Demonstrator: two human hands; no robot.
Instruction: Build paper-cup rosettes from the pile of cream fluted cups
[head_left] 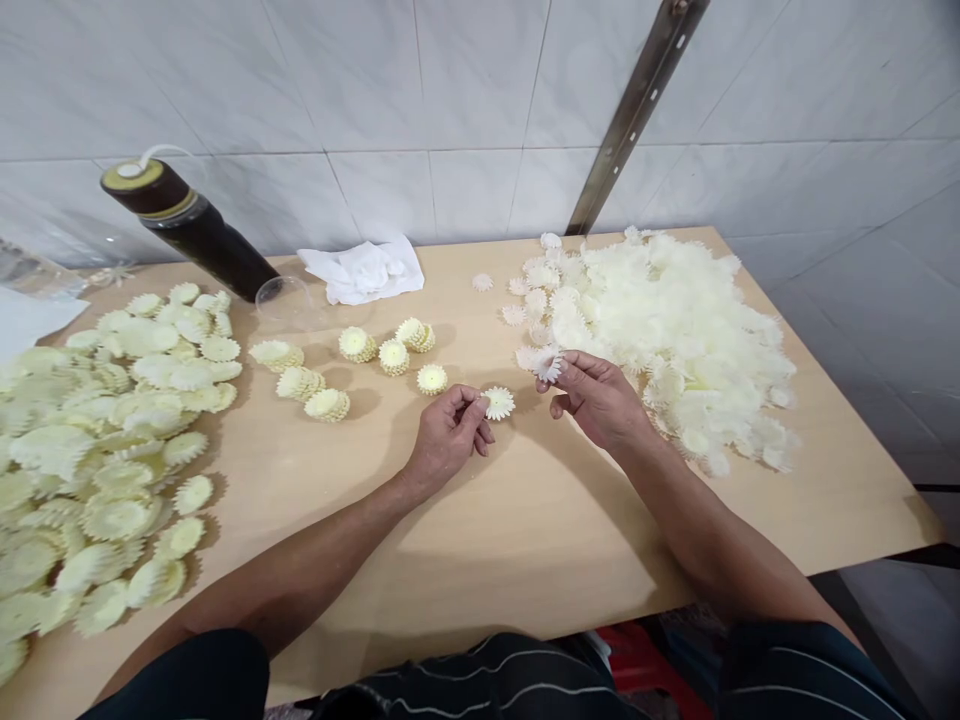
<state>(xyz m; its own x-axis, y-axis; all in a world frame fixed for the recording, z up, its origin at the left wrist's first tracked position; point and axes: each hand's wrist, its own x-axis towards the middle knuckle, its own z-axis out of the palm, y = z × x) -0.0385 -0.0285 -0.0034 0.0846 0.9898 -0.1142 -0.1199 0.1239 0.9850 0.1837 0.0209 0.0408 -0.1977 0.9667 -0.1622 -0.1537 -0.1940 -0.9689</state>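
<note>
My left hand (452, 437) pinches a pale yellow flower-shaped disc (499, 403) by its edge, over the middle of the table. To the right, my right hand (596, 395) holds a whiter, translucent flower-shaped piece (548, 365) between thumb and fingers; whether it is one layer or more I cannot tell. A small gap separates the two pieces. Just beyond my left hand stands a short stack of yellow petal discs (432, 379). Several similar stacks (328, 404) sit further left. Close behind my right hand lies a big heap of thin translucent flower pieces (660, 310).
A large pile of yellow flower discs (124, 515) covers the table's left side. At the back are a dark bottle (199, 235), a clear round lid (283, 300) and crumpled white tissue (365, 272). A metal strip (637, 110) leans along the tiled wall (480, 80).
</note>
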